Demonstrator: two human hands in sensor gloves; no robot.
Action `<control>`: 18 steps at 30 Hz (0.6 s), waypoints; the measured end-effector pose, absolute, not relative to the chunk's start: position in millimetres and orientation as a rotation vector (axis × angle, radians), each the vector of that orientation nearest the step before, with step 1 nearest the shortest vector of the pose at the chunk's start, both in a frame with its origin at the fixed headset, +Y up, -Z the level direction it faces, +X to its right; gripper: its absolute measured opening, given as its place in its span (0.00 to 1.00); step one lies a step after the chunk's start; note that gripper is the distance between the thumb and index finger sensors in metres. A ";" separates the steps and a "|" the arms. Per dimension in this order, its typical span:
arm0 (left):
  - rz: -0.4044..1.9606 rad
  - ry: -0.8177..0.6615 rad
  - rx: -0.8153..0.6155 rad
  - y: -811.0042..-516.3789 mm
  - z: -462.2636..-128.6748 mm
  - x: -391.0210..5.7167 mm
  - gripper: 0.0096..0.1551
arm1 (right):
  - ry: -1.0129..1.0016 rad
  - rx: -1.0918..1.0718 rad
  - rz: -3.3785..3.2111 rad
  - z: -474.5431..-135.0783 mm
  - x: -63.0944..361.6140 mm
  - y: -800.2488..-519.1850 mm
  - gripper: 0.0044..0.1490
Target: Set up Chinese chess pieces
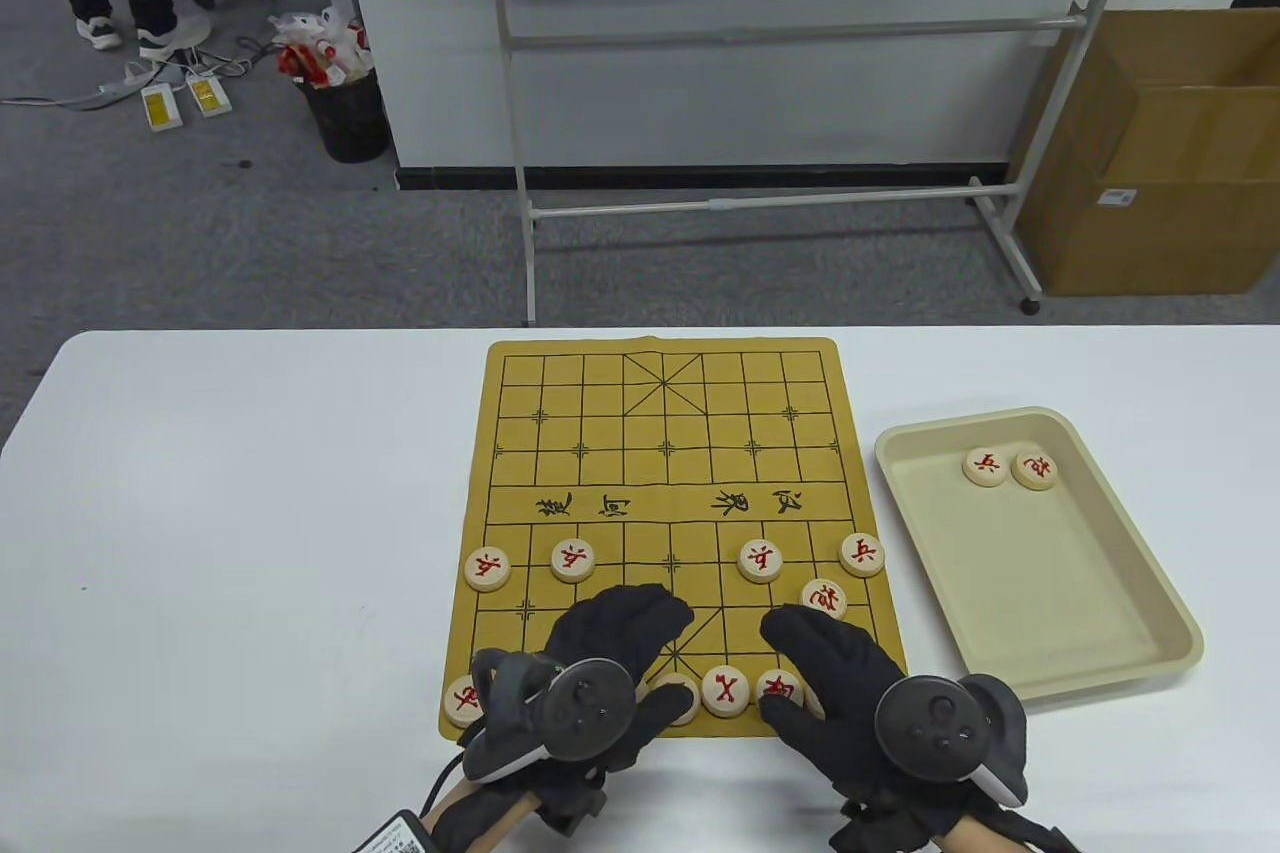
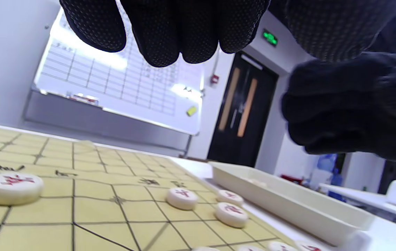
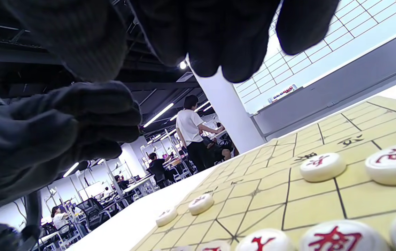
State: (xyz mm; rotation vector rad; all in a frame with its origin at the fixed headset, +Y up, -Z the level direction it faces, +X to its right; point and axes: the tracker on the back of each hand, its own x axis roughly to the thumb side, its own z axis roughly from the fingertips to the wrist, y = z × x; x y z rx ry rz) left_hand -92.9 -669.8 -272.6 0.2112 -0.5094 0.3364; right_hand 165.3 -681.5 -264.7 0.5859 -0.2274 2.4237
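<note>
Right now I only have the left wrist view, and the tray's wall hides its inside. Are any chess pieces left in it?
Observer: Yes. The table view shows two red-lettered pieces side by side at the far end of the tray.
Operator: How many are on the soldier line?
Observer: Four pieces. The middle point of that line is bare.
Operator: Is the right hand carrying one?
Observer: No. In the right wrist view its fingers hang over the chessboard with nothing between them.
</note>
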 end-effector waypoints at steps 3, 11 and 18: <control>0.350 -0.510 0.232 -678.2 -267.8 -93.1 0.45 | -0.219 0.601 2.435 -264.5 162.5 -684.6 0.49; 0.378 -0.502 0.225 -681.3 -269.6 -97.6 0.45 | -0.317 0.556 2.464 -279.6 179.8 -652.8 0.49; 0.399 -0.500 0.234 -679.8 -266.5 -105.4 0.45 | -0.307 0.171 2.570 -369.7 255.7 -608.8 0.45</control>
